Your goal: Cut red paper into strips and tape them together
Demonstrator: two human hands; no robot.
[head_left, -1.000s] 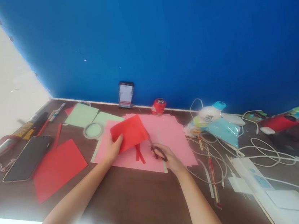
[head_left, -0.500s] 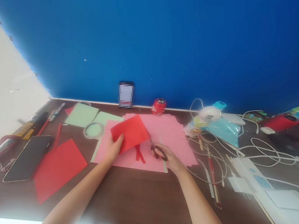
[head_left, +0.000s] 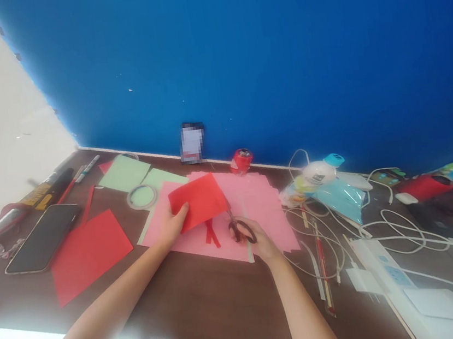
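Left hand: the left hand (head_left: 171,226) grasps the red paper sheet (head_left: 198,199) at its lower left edge, thumb on top, and holds it tilted above the pink paper.
Right hand: the right hand (head_left: 255,237) is closed through the handles of the scissors (head_left: 238,227); the fingers grasp the dark loops.
Scissors: blades point up and away toward the right edge of the red paper sheet; the blade tips are too small to tell whether they are parted.
Red paper sheet: raised off the tabletop (head_left: 210,303), over the middle of the pink paper (head_left: 255,199).
Red strips: two narrow red strips (head_left: 210,233) lie on the pink paper, just below the held sheet and between the two hands.
Left of work area: a second red sheet (head_left: 90,253) lies flat, beside a phone (head_left: 43,237) lying face up.
Behind work area: green paper (head_left: 126,173) and a tape roll (head_left: 141,196) lie near the blue wall (head_left: 237,52).
Right of work area: white cables (head_left: 399,231) and a power strip (head_left: 381,268) lie well apart from the hands.
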